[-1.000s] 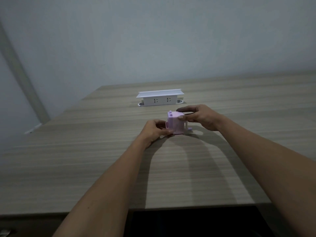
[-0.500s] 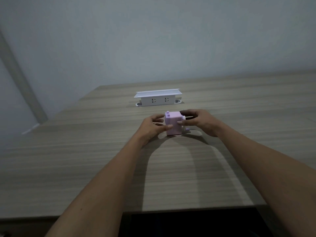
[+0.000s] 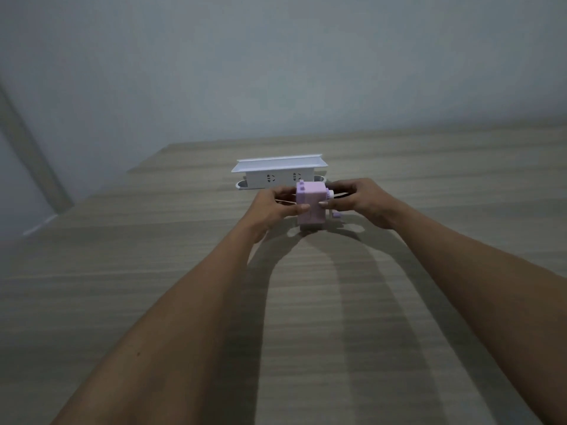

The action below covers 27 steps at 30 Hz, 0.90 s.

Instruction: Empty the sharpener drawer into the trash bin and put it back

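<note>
A small lilac pencil sharpener point(image 3: 311, 207) with a crank on its right side is held slightly above the wooden table point(image 3: 153, 271). My left hand point(image 3: 274, 207) grips its left side, thumb on the front face. On the right side, my right hand point(image 3: 359, 200) holds it with thumb and fingers around the body near the crank. The drawer cannot be told apart from the body. No trash bin is in view.
A white pop-up socket box point(image 3: 277, 173) stands open on the table just behind the sharpener. A pale wall runs behind the table, and the table's left edge drops off toward the floor at the far left.
Both hands have raised the sharpener off the table top, and the left hand has shifted from the lower left corner up onto its side. The view has tilted.
</note>
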Motion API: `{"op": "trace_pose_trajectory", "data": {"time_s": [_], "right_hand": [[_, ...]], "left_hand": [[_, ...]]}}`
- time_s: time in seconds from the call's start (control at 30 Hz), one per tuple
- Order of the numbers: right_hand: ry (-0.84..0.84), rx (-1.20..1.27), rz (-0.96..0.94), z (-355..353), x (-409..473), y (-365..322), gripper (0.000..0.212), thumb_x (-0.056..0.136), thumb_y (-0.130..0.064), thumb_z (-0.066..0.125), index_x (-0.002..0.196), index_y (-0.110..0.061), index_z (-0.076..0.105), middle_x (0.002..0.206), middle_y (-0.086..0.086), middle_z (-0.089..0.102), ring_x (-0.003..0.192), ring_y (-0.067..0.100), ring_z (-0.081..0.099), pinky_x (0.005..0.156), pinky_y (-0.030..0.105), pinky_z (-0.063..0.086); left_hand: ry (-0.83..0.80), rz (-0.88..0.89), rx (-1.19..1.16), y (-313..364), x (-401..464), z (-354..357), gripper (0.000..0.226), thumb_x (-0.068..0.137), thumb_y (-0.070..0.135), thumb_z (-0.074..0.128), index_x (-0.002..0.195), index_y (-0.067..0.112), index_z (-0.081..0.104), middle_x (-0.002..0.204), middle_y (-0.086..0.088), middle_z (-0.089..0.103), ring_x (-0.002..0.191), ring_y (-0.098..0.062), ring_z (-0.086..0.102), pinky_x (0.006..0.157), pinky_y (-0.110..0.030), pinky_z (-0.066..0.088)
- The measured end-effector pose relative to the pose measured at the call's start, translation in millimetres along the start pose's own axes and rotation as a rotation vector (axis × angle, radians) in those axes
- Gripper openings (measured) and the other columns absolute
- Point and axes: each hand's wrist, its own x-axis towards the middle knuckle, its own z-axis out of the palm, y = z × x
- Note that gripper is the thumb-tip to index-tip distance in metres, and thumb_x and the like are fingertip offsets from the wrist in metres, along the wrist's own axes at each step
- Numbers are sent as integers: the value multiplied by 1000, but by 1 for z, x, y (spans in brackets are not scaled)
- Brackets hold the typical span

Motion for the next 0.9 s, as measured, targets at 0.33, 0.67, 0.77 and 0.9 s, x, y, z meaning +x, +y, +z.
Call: {"op": "trace_pose_trajectory", "data": {"time_s": [0.33,0.67,0.77,0.9], "right_hand": [[9,-43,4,-38,80,15,53,78,-1,81,129,-4,68,109,12,77,92,16,71,86,33,59],[51,-79,-16,-52,143,53,58,73,-2,85,129,-2,67,118,18,74,95,18,69,84,25,58],[94,-27,-8,-49,150,63,60,72,1,84,129,0,65,120,20,72,95,19,67,81,23,59],[138,64,5,-48,152,67,71,72,5,83,137,3,55,110,18,71,93,18,68,78,23,60]], "left_hand": [[4,-3,41,-1,89,4,58,78,2,80,133,3,62,118,-5,72,104,-16,69,76,-16,58],[94,-37,33,-20,142,8,64,80,-3,77,138,-1,52,132,-17,62,106,-21,63,62,-14,58],[144,-47,-19,-27,148,12,67,78,-10,77,139,-5,48,127,-21,62,87,-15,66,62,-17,60],[152,-50,-86,-36,155,11,80,73,-9,81,143,0,43,124,-25,63,103,-32,68,70,-28,63]]}}
